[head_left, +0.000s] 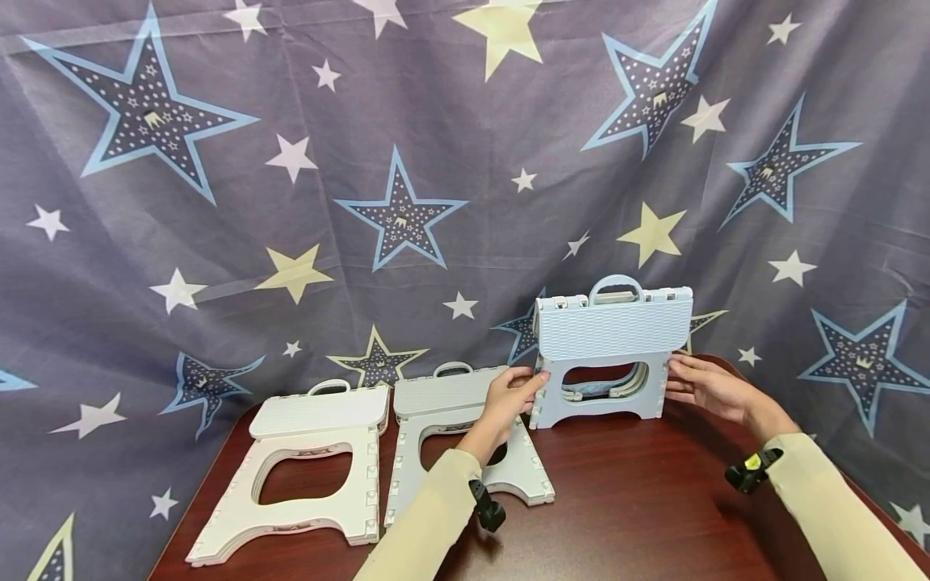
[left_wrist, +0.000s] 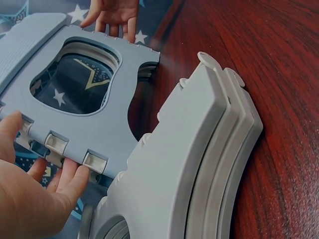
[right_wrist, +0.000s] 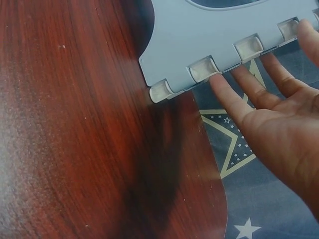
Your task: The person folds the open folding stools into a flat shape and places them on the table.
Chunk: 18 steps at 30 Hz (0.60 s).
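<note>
A light blue folding stool (head_left: 613, 331), folded flat with its handle up, stands upright at the back right of the table. My left hand (head_left: 504, 403) grips its left side edge, the thumb in front and the fingers reaching behind. On the opposite edge, my right hand (head_left: 715, 393) holds the stool with thumb and fingertips, the palm away from it, as the right wrist view shows. Close beside my left forearm lies a grey folding stool (head_left: 410, 440), partly hidden by the sleeve. In the left wrist view its leg edge (left_wrist: 184, 134) fills the foreground.
A cream folding stool (head_left: 312, 512) lies folded at the left of the dark red wooden table (head_left: 610, 500). Behind the table hangs a grey star-patterned cloth (head_left: 479, 161), close to the back of the blue stool. Bare tabletop shows in front of the blue stool.
</note>
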### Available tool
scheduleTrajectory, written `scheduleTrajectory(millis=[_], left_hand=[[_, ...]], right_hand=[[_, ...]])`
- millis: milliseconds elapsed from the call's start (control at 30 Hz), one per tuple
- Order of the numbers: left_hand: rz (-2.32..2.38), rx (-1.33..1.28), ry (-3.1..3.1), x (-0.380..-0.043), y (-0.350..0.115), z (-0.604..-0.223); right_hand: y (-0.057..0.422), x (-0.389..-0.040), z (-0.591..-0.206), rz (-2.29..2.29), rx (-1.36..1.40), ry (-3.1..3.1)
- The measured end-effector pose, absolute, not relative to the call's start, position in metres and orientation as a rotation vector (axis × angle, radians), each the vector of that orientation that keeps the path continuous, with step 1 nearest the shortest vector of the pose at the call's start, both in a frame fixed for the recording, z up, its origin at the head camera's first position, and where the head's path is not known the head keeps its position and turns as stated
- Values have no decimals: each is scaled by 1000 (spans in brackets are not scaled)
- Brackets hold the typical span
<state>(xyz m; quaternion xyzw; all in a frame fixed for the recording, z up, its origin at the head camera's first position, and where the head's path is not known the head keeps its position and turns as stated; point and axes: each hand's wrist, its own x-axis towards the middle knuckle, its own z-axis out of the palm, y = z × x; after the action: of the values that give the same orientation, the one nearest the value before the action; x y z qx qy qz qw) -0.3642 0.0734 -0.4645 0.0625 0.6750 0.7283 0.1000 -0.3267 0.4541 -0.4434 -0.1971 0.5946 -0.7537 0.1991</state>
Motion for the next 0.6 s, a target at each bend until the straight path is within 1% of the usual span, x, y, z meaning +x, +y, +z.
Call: scheduleTrajectory(millis=[233,600], left_hand=[[2166,180,1986,-363,74,-464],[2168,185,2014,-361,76,-465]], right_hand=[[452,-327,-442,-2082,-507,1719],[452,-325,-443,-2107,-526,1683]])
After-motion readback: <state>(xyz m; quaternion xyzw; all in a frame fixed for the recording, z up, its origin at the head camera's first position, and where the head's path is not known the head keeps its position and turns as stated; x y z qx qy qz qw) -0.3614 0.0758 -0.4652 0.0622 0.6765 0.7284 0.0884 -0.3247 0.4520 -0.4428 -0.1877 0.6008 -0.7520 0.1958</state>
